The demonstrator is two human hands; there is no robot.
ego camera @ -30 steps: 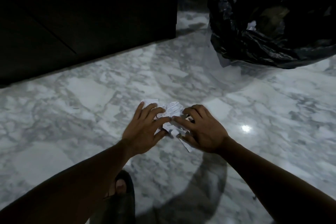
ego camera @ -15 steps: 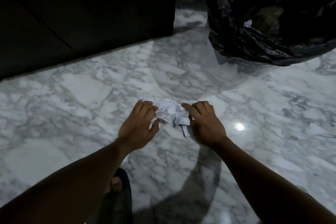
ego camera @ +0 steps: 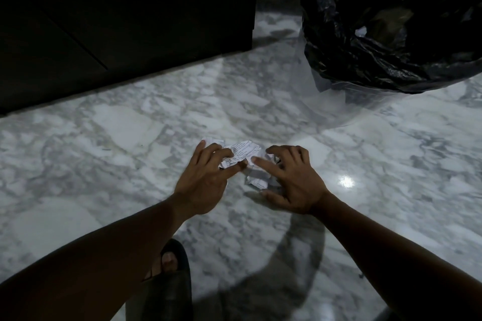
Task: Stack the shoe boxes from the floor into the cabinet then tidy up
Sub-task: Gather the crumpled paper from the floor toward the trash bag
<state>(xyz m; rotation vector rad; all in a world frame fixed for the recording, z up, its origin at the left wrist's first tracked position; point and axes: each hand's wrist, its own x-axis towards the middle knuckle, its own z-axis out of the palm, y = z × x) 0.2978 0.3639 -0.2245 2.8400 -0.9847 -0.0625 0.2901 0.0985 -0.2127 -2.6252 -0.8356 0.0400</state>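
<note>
Marble floor [ego camera: 339,216] (open): hands gather crumpled paper [ego camera: 246,157].

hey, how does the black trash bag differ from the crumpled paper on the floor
Colour: the black trash bag is dark and glossy; the crumpled paper is white with printed lines.
Size: the bag bulks far larger than the paper wad.
Place: the bag sits far right, untouched; the paper lies between the left hand and right hand, whose fingers touch it.
Both are wrinkled and rest on the marble floor.
</note>
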